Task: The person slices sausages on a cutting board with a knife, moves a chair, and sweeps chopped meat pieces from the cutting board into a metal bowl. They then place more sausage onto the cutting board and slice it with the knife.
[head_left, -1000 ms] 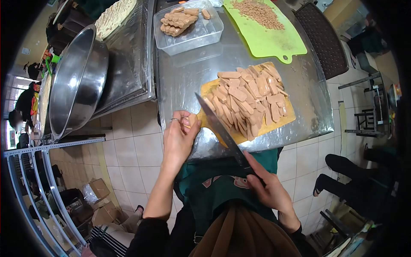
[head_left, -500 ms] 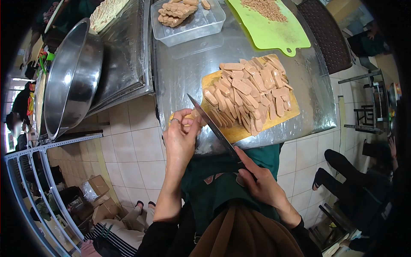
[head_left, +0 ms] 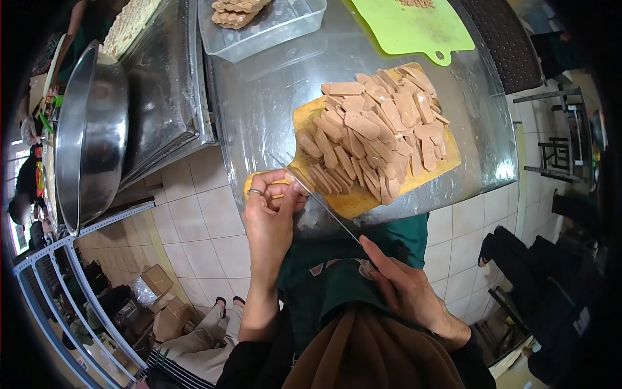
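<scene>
My right hand (head_left: 405,285) grips a long kitchen knife (head_left: 327,209), its blade slanting up and left across the near edge of a yellow cutting board (head_left: 447,162). The blade is turned nearly edge-on. My left hand (head_left: 271,211) has its fingers curled over the board's handle end, fingertips pinching a small pinkish-brown sausage piece (head_left: 295,187) against the blade; the fingers mostly hide it. Just right of the blade, thin slices stand in a leaning row. A large heap of oval sausage slices (head_left: 369,126) covers most of the board.
A clear plastic tub (head_left: 285,29) with ridged brown pieces stands at the back left. A green cutting board (head_left: 414,32) bears crumbly bits. The steel table (head_left: 253,97) ends close to my body. A large steel bowl (head_left: 91,139) stands at the left. Other people are around.
The knife has turned from showing its broad side to nearly edge-on, its blade now against my left fingertips. My view has shifted slightly, moving the tub and bowl leftward.
</scene>
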A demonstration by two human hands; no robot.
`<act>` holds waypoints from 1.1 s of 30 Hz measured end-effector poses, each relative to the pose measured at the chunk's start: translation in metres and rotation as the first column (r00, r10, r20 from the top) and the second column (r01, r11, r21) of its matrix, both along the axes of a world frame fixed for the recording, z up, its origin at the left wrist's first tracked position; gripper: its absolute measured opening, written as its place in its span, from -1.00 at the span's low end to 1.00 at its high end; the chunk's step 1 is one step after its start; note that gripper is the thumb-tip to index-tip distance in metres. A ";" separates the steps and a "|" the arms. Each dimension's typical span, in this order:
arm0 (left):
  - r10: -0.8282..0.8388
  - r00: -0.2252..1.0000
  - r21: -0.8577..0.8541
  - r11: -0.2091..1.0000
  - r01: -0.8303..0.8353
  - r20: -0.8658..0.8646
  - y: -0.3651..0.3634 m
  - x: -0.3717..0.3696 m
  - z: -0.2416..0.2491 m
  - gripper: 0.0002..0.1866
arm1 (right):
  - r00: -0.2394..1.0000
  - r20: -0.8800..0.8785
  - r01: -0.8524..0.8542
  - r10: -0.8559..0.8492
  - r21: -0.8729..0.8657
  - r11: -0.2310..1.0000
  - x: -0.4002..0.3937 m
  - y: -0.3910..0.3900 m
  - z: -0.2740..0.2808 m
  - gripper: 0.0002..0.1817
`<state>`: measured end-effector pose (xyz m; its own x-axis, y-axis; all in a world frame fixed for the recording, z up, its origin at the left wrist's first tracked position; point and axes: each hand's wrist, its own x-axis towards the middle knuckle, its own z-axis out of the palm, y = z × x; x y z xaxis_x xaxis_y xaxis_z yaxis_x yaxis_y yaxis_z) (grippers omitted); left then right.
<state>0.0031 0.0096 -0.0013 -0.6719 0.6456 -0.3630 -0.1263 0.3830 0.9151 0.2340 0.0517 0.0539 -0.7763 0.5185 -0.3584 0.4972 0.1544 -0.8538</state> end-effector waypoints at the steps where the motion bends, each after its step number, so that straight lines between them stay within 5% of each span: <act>1: 0.009 1.000 0.010 1.000 -0.009 0.006 0.000 0.000 0.000 -0.79 | 1.000 0.021 -0.006 0.006 -0.012 1.000 0.000 0.001 0.001 -0.29; 16: -0.025 0.999 -0.049 0.998 0.026 0.024 -0.001 -0.004 0.003 -0.74 | 0.997 -0.051 0.051 -0.056 -0.079 0.996 -0.005 0.014 0.002 -0.23; 33: 0.002 1.000 -0.053 0.999 -0.002 -0.006 -0.001 -0.004 -0.001 -0.78 | 0.990 0.077 -0.100 0.116 -0.186 0.977 0.000 0.015 -0.002 -0.20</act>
